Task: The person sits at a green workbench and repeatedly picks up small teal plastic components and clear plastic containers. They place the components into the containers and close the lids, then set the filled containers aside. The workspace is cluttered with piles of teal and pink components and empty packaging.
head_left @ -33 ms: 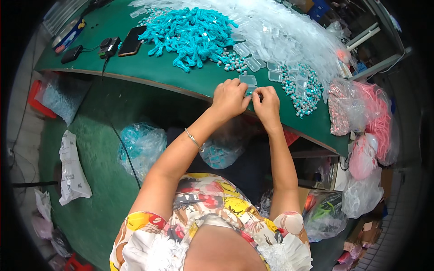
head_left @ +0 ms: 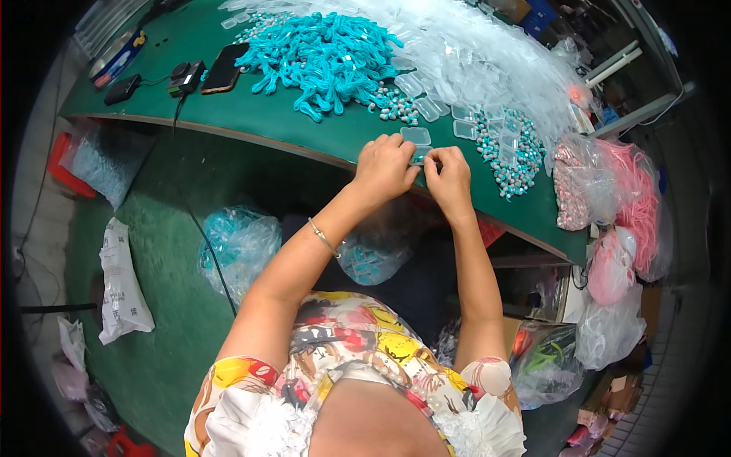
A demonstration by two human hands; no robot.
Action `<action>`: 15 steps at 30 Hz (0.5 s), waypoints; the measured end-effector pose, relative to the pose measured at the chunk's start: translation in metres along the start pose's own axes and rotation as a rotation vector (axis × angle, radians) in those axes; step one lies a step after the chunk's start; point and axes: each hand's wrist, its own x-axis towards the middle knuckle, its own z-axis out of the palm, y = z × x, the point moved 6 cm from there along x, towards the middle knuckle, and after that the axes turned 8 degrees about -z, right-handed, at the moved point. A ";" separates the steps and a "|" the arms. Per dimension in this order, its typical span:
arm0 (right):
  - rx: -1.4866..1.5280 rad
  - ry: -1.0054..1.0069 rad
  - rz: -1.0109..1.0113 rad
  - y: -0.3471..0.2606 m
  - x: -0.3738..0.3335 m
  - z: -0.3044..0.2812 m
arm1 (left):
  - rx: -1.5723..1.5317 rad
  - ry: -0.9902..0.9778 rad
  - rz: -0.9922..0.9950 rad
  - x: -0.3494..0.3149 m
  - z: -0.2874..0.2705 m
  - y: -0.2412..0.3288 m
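Observation:
My left hand (head_left: 384, 167) and my right hand (head_left: 449, 179) meet at the front edge of the green table (head_left: 251, 114). Both pinch a small clear plastic box (head_left: 421, 157) with something turquoise inside; fingers hide most of it. Another small clear box (head_left: 415, 135) lies just behind my hands. A pile of turquoise cord pieces (head_left: 320, 53) sits farther back on the left. A heap of empty clear boxes (head_left: 472, 53) lies behind it, and white-and-turquoise beads (head_left: 506, 160) spread to the right of my right hand. A thin bracelet circles my left wrist.
A dark phone (head_left: 225, 67) and black devices (head_left: 186, 76) with a cable lie at the table's left. Pink-filled bags (head_left: 609, 190) hang off the right end. Below the table are a bag of turquoise pieces (head_left: 240, 244), a white sack (head_left: 122, 282) and a red crate (head_left: 65, 164).

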 end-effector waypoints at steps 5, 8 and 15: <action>0.122 -0.155 0.096 -0.027 0.022 0.007 | -0.069 0.026 0.084 -0.014 -0.024 -0.021; 0.028 -0.042 -0.084 -0.027 0.058 0.012 | -0.098 0.019 0.103 -0.012 -0.025 -0.025; -0.330 -0.156 -0.274 -0.035 0.118 0.080 | -0.188 -0.013 0.053 -0.009 -0.024 -0.035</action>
